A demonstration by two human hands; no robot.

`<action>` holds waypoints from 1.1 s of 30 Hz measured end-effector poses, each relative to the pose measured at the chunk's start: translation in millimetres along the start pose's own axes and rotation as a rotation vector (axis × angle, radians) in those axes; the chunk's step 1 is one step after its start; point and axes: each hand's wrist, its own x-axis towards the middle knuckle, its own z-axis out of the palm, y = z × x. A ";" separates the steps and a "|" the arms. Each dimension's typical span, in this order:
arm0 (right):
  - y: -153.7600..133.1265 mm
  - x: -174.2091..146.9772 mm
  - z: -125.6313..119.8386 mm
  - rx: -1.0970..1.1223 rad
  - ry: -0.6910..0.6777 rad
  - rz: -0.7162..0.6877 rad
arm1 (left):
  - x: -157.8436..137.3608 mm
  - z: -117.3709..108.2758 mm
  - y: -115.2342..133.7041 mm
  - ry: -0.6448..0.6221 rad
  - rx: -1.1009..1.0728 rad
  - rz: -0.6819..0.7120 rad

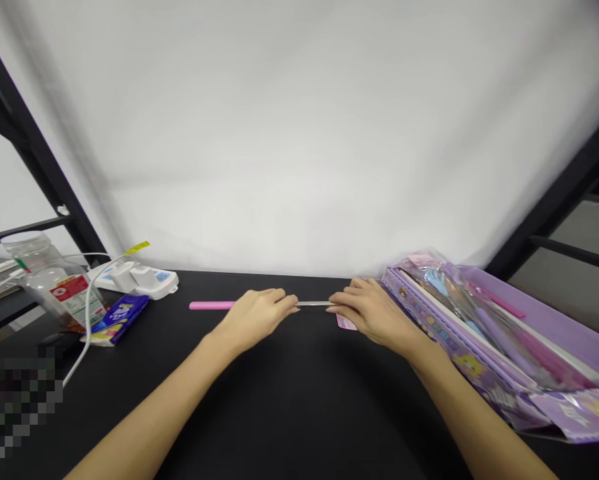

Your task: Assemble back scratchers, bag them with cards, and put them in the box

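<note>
A thin metal rod [314, 304] with a pink handle [212, 306] lies crosswise, level, just over the black table. My left hand [256, 319] is closed around it near the inner end of the handle, fingers curled over the top. Farther right, my right hand [372, 312] pinches the other part of the rod, leaving a short bare stretch of metal between both hands. A small pink card [346, 323] shows beneath the right fingers. The rod's right end is hidden behind that hand.
To the right stands a purple display box [569, 313] holding several wrapped long-handled items. On the left are a clear jar [62, 283], a blue packet [122, 313], a white power strip [152, 283] and a white cable [88, 313]. A white wall [299, 147] rises behind.
</note>
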 end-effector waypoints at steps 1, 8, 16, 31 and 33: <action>1.4 -0.2 -1.0 0.023 -0.011 -0.003 | -0.2 -0.8 -4.3 -0.009 -0.043 0.011; 14.2 -6.3 -5.7 -0.033 0.006 0.027 | -13.2 -12.8 -39.8 -0.022 -0.116 -0.017; -6.5 2.8 5.5 -0.131 0.002 -0.003 | 1.5 8.4 10.5 -0.004 0.038 -0.019; 10.9 -2.3 10.4 -0.149 0.091 0.199 | -7.2 -2.5 -20.2 0.107 0.241 -0.050; 2.8 1.5 15.4 -0.174 0.055 0.248 | -1.1 4.2 -5.5 0.078 0.246 -0.039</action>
